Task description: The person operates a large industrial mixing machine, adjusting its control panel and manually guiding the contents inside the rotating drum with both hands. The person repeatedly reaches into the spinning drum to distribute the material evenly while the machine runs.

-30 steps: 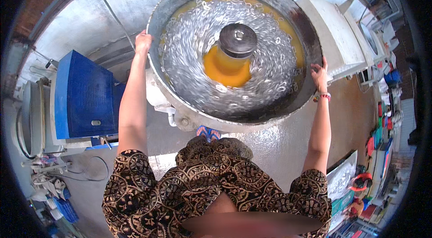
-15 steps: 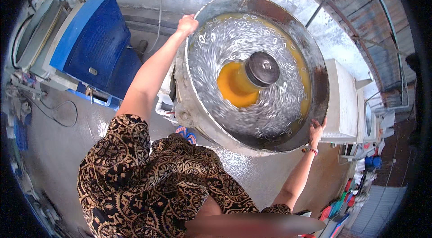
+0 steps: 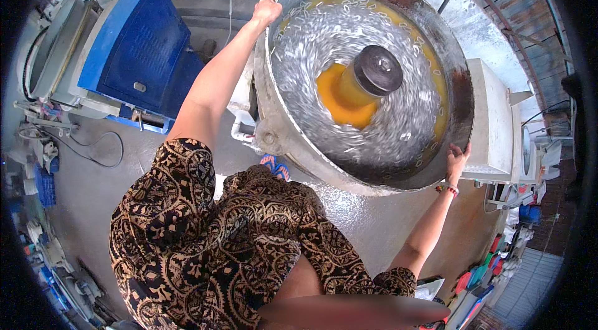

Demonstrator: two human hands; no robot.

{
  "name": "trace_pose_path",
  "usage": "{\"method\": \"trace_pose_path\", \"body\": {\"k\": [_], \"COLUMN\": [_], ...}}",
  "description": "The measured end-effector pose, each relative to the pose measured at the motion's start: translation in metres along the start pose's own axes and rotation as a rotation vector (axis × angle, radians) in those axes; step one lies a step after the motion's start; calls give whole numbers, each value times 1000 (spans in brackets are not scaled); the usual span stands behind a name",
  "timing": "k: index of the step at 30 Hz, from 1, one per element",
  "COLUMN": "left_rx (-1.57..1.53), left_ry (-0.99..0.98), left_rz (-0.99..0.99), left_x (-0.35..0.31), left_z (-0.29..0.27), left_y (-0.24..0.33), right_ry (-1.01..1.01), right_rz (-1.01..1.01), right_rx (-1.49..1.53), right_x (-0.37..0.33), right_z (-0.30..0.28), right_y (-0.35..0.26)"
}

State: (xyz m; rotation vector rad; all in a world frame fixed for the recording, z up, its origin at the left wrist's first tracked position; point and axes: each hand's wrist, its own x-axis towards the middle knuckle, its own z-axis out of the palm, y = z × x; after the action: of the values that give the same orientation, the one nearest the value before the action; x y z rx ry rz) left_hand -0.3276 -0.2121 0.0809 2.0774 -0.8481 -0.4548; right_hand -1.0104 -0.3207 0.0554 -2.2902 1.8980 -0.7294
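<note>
A large round metal tub [image 3: 460, 102] with a worn inner wall stands in front of me. Small shiny link-shaped metal pieces [image 3: 311, 65] fill it in a ring, many blurred by motion, with yellowish liquid along the far and right wall. From the middle rises an orange-yellow post [image 3: 350, 102] topped by a dark round cap [image 3: 378, 71]. My left hand [image 3: 268, 9] is closed over the rim at the far left. At the near right, my right hand [image 3: 458, 160] has its fingers curled on the rim, partly hidden. Neither hand touches the metal pieces.
A blue-covered machine [image 3: 140, 49] stands to the left, and a pale metal box [image 3: 495, 124] to the right of the tub. A white pipe [image 3: 240, 132] comes out beside the tub. Coloured flat items [image 3: 483, 267] lie at the lower right; a cable [image 3: 99, 162] lies on the left floor.
The tub and both hands sit higher and further right in the picture as the view shifts. Both hands keep to the rim. The metal pieces have changed places within the ring.
</note>
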Motion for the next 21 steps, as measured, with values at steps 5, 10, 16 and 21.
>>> {"method": "trace_pose_path", "body": {"k": [5, 10, 16, 21], "left_rx": [-30, -48, 9, -34], "left_ry": [-23, -26, -59, -46], "left_rz": [3, 4, -48, -41], "left_x": [-1, -1, 3, 2], "left_z": [-2, -1, -1, -2], "left_y": [0, 0, -1, -2], "right_ry": [-144, -109, -98, -155], "right_rz": [152, 142, 96, 135], "right_rx": [312, 302, 288, 307], "right_x": [6, 8, 10, 12], "right_z": [4, 9, 14, 11], "right_y": [14, 21, 34, 36]}}
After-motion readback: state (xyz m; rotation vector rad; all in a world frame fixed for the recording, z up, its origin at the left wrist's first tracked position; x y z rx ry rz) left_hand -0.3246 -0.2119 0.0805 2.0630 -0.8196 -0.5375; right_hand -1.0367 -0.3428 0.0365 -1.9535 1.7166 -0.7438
